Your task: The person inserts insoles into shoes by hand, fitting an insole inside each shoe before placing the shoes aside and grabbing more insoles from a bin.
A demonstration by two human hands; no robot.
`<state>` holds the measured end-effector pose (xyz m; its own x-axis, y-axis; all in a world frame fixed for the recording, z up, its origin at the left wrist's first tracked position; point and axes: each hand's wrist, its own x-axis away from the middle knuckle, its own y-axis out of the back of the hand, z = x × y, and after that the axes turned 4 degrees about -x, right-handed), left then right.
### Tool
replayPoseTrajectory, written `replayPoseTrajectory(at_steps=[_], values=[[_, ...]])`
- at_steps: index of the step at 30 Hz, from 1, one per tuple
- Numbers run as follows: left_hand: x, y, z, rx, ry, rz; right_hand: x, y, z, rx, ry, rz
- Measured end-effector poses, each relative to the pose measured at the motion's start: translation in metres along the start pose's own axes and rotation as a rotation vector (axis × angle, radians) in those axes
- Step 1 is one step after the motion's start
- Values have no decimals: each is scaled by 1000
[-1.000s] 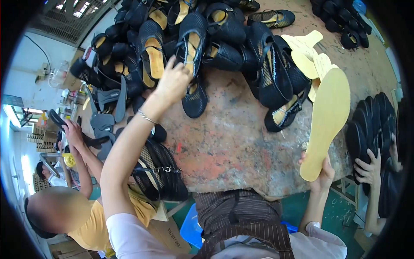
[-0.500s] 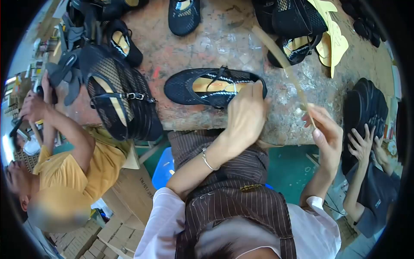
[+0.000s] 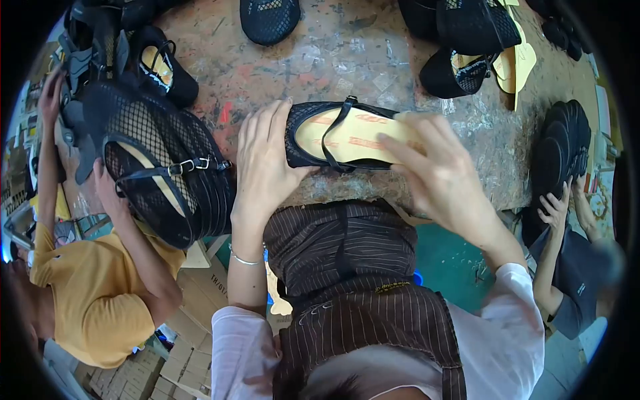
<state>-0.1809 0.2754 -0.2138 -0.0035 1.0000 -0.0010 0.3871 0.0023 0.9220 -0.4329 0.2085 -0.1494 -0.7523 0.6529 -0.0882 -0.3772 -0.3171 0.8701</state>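
The toe of a black mesh Mary Jane shoe [image 3: 307, 159] is covered by the left hand [image 3: 260, 163], its fingers laid together over the top and its thumb set apart along the near side, so that the toe end is held between them. The heel end is hidden behind the right hand [image 3: 443, 170], which is blurred; its foremost fingers are bent over the insole [image 3: 360, 137], but whether anything is pinched by them cannot be told. The shoe is thus placed between the two hands, sole down, near the front edge of the stained workbench [image 3: 327, 67].

Inside the shoe the pale yellow insole is seen, crossed by a thin buckled strap [image 3: 330, 137]; its red print is too small to be read. A bracelet [image 3: 245, 259] is worn on the left wrist. Below, the bench edge is overlapped by a striped apron [image 3: 340, 240].

To the left, a row of mesh shoes [image 3: 160, 160] is packed side by side, with the hand of a co-worker [image 3: 107, 190] just beside it. Beyond, a shoe holding an insole [image 3: 163, 70] is seen, and another shoe [image 3: 270, 20] is cut off by the top border. To the right, yellow loose insoles [image 3: 523, 70] are partly hidden by black shoes [image 3: 460, 73].
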Motion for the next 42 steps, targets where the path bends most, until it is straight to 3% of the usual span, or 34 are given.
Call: replayPoseTrajectory(at_steps=[4, 12, 15, 24, 27, 29, 34, 41, 42], values=[[-1, -3, 4, 57, 2, -40, -16, -31, 8, -92, 15, 17], [0, -5, 6, 108, 28, -26, -20, -22, 27, -40, -31, -8], [-2, -3, 8, 123, 24, 4, -31, -24, 10, -213, -160, 72], [-4, -1, 14, 144, -7, 3, -42, -16, 5, -277, -309, 179], [-4, -2, 14, 134, 1, 5, -41, -27, 9, -197, -282, 130], [-4, -2, 14, 139, 7, 17, -47, -36, 17, 39, -91, 51], [-4, 1, 6, 135, 25, 26, -41, -49, 4, -19, -114, 43], [12, -26, -18, 266, -162, -123, -40, -52, 10, 256, -37, 149], [10, -28, -28, 154, -77, 13, -38, -53, 10, 259, -46, 147]])
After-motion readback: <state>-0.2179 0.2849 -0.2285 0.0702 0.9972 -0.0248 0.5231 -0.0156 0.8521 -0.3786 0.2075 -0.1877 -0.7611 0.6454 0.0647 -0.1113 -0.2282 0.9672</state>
